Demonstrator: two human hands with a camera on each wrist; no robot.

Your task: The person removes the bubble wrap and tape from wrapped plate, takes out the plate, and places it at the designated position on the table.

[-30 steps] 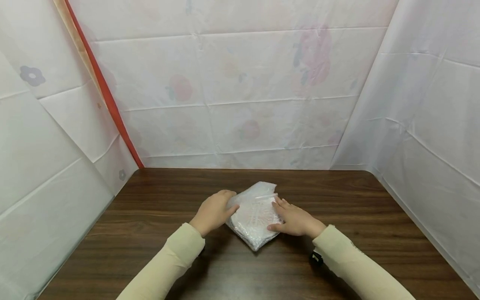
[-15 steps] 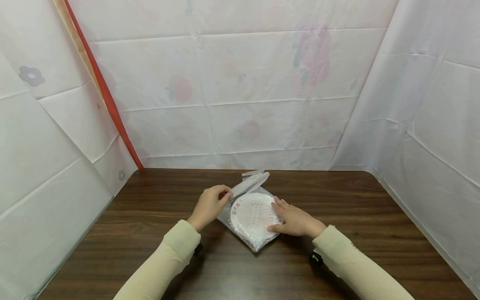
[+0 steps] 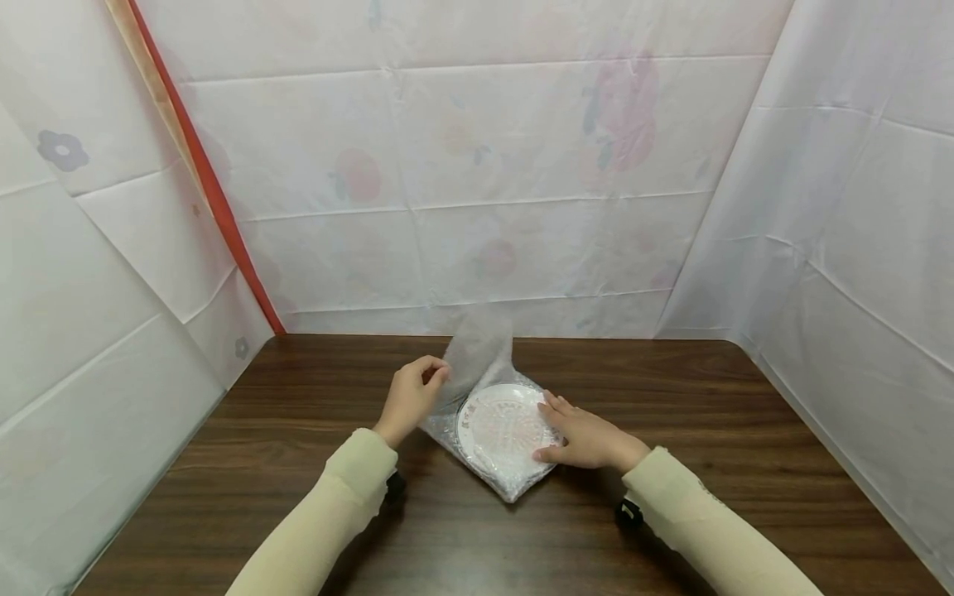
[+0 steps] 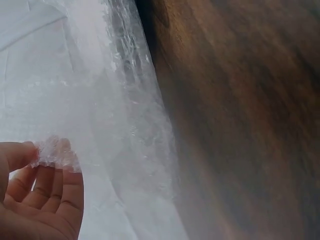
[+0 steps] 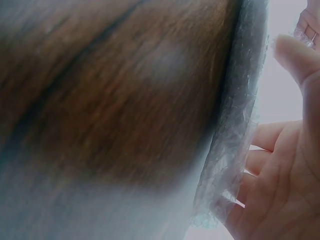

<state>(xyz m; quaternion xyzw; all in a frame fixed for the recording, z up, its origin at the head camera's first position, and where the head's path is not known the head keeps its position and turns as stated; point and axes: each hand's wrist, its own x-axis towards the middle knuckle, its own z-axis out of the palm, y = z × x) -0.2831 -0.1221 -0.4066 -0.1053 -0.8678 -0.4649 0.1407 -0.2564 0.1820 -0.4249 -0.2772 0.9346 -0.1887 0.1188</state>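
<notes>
A round white plate (image 3: 508,426) with red printing lies on the table inside a clear bubble wrap bag (image 3: 477,358). At the plate's upper left, my left hand (image 3: 411,401) pinches an edge of the bubble wrap between thumb and fingers. A raised flap of the wrap stands up behind the plate. My right hand (image 3: 592,437) rests on the plate's right side, its fingers spread over the rim. In the left wrist view, the pinched wrap (image 4: 59,152) is bunched at the fingertips. The right wrist view has the right fingers against the wrap's edge (image 5: 232,120).
Brown wood-grain table (image 3: 283,463) lies under everything. A pale printed cloth (image 3: 462,165) hangs behind it and along both sides, with a red strip (image 3: 201,149) at the left. A dark wrist device (image 3: 628,513) shows under the right sleeve.
My left hand has gone from gripping the wrapped plate's left side to the wrap's edge and drawn it leftward. The flap has lifted off the plate, uncovering its face. The right hand stays put.
</notes>
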